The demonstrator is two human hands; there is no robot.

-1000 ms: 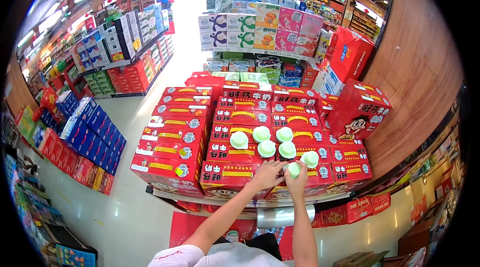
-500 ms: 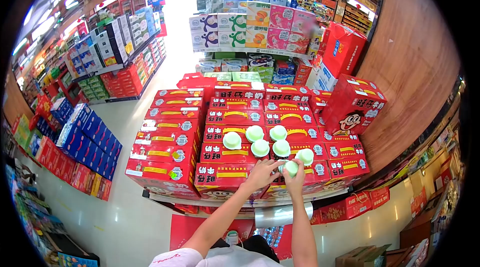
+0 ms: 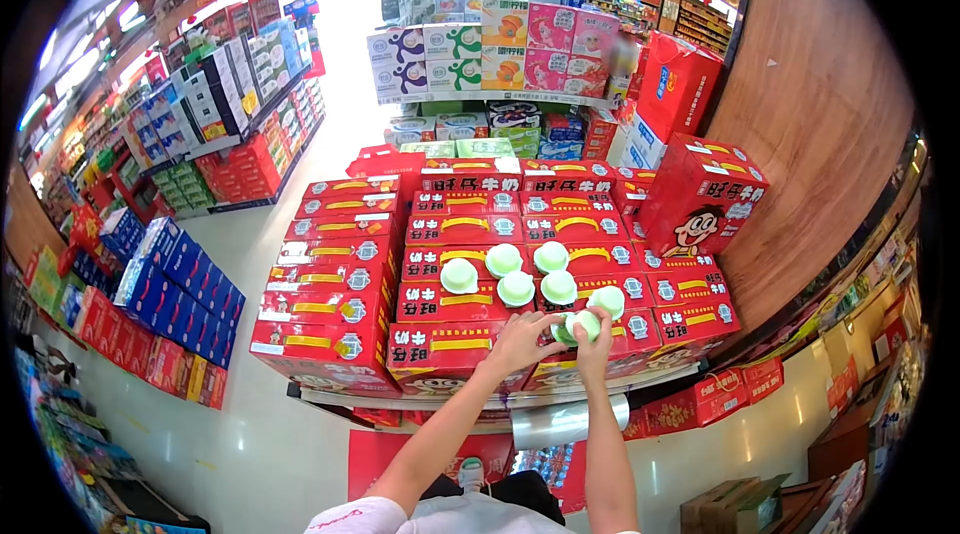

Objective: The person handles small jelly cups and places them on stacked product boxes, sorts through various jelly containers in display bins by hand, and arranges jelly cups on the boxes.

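Note:
My right hand is closed around a pale green, round, dome-topped cup near the front edge of the stacked red cartons. From the other side, the fingers of my left hand pinch at the rim of this same cup; whether they hold a separate piece is too small to make out. Several similar pale green cups stand on the carton tops just beyond my hands, among them one cup right behind my right hand and another cup farthest left.
A taller red carton stands at the back right, beside a wooden panel. Below the front edge hangs a roll of clear plastic bags. Blue boxes are stacked across the aisle on the left. Drink boxes fill the shelf behind.
The held cup has turned and risen slightly between my hands, with my right fingers now further over it. My view has shifted a little; the other cups stay in place.

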